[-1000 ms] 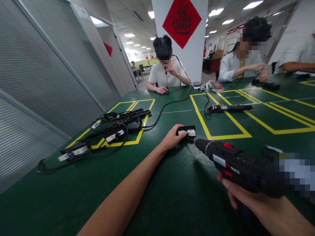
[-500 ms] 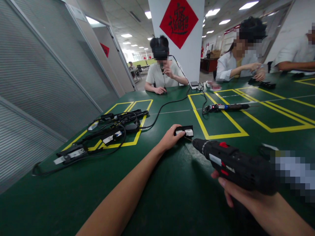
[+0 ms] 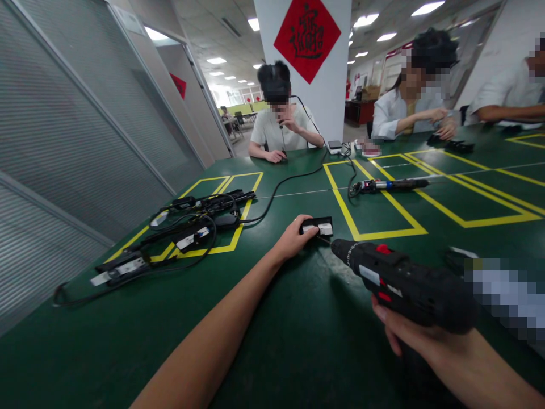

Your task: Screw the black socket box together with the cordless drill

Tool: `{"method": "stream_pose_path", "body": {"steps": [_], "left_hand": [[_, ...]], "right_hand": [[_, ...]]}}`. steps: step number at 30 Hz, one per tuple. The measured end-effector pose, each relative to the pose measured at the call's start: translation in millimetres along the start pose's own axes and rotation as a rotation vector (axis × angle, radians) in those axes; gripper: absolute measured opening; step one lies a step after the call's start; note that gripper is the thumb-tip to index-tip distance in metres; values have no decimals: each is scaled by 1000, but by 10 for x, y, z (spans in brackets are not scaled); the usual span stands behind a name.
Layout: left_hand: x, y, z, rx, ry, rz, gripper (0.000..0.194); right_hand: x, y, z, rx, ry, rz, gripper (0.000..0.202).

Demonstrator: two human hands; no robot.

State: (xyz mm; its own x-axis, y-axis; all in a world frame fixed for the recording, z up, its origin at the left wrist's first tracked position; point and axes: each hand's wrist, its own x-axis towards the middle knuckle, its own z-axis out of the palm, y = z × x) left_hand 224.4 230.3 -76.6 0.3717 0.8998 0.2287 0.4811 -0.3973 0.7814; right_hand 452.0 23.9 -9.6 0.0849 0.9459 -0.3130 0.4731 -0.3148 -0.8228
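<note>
My left hand grips a small black case with white labels on the green table, its thumb across the near side. My right hand is wrapped round the handle of a black cordless drill with red switches. The drill points left, and its thin bit reaches the near side of the case close to my left thumb. Whether the tip touches a screw is too small to tell. Most of the drill's handle is hidden by my hand and in shadow.
Black adapters with cables lie at the left within yellow tape. A pen-shaped electric screwdriver lies beyond the drill. A cable crosses the table. A blurred-out object lies at the right. Co-workers sit across the table.
The view has shifted very slightly. My right index finger sits closer against the drill's grip than before. My left hand and the black case stay in place.
</note>
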Motion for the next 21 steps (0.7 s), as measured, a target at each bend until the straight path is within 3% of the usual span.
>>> {"method": "stream_pose_path", "body": {"steps": [3, 7, 12, 18, 21], "left_hand": [[-3, 3, -5, 5, -8, 6, 45], [-6, 8, -12, 11, -7, 5, 45], [-7, 22, -19, 15, -6, 5, 45], [-10, 5, -16, 11, -2, 18, 45], [-10, -4, -14, 7, -1, 18, 45]], "right_hand": [[9, -2, -12, -75, 10, 5, 46], [-37, -175, 7, -14, 36, -44, 40], [-122, -332, 20, 57, 83, -2, 36], [-85, -237, 45, 91, 58, -11, 36], [-55, -166, 103, 72, 140, -89, 35]]}}
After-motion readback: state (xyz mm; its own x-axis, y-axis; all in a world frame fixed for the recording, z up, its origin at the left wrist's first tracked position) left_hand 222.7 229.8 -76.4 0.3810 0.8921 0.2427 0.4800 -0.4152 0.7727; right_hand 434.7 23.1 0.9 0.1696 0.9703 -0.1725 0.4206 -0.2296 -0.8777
